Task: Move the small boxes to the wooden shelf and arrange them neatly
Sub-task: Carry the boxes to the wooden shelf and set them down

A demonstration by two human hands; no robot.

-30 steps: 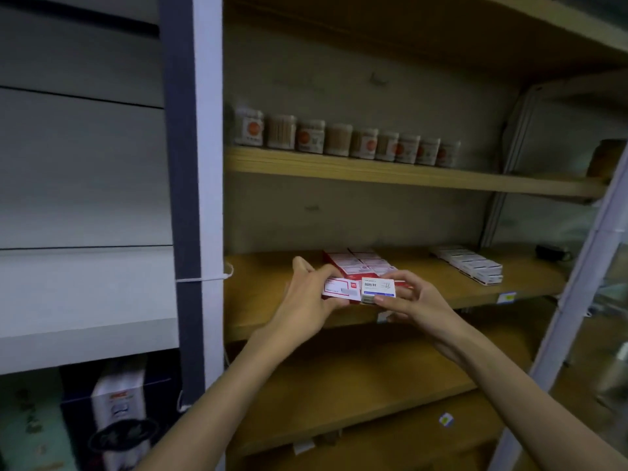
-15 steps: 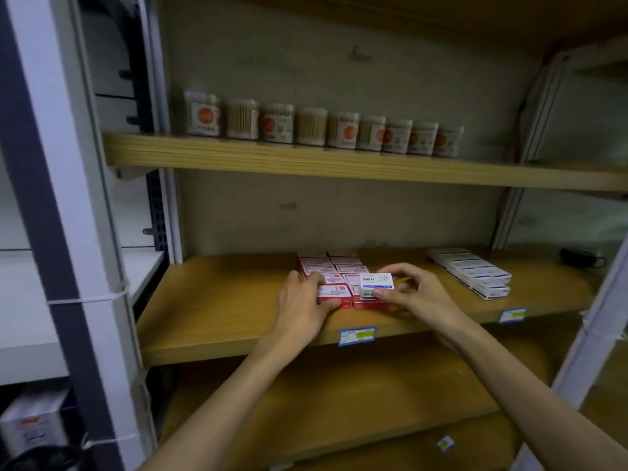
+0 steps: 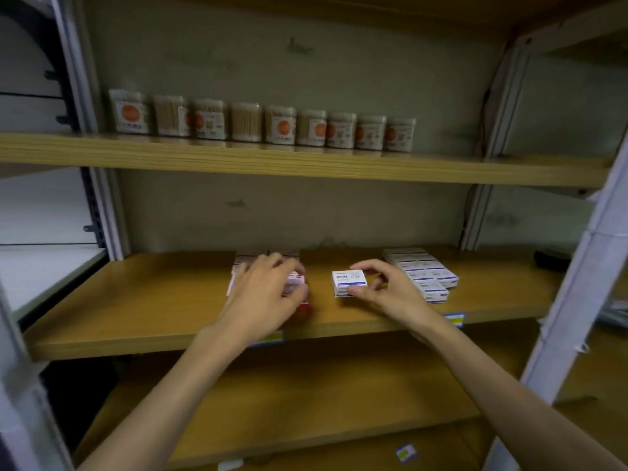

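On the middle wooden shelf (image 3: 153, 311) lies a group of red-and-white small boxes (image 3: 295, 283). My left hand (image 3: 261, 294) lies over them with its fingers curled round the front boxes, hiding most of the group. My right hand (image 3: 384, 287) pinches a single white-and-blue box (image 3: 349, 283) between thumb and fingers, just above the shelf, between the red group and a neat row of white boxes (image 3: 421, 270) further right.
Several jars of wooden sticks (image 3: 265, 124) line the upper shelf. A dark object (image 3: 550, 260) sits at the shelf's far right. White metal uprights (image 3: 577, 283) frame the right side, and a lower wooden shelf (image 3: 306, 419) lies beneath my arms.
My right hand has carried the white-and-blue box to the right, away from the red boxes. My left hand has stayed on the red group. The view has shifted right and closer.
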